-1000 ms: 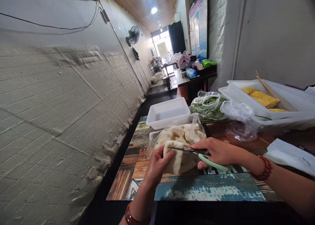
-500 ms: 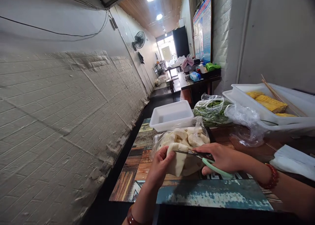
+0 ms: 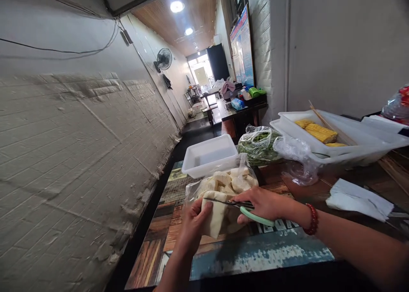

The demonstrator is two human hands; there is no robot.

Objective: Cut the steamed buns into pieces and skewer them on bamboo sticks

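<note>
A pale cream slab of food [image 3: 213,221] is pinched in my left hand [image 3: 191,221], hanging down over the front of a clear plastic bag. I cannot tell its exact kind. My right hand [image 3: 260,201] grips scissors [image 3: 258,217] with mint-green handles. Their dark blades lie across the slab near its upper edge, close to my left thumb. Behind both hands, the clear bag [image 3: 191,192] is open and full of similar pale pieces [image 3: 225,181]. My right fingers partly hide the blades and the bag's near side.
A white plastic tray [image 3: 195,170] stands just behind the bag. To its right are a bag of green vegetables [image 3: 260,146], a crumpled clear bag [image 3: 295,156] and white bins [image 3: 345,155] holding corn [image 3: 319,132]. White tissue [image 3: 356,198] lies at right. A brick-patterned wall [image 3: 79,168] runs along the left.
My view has turned to the right, so everything sits farther left in the picture. Both hands keep their holds on the slab and the scissors, and the blades remain across the slab's upper part.
</note>
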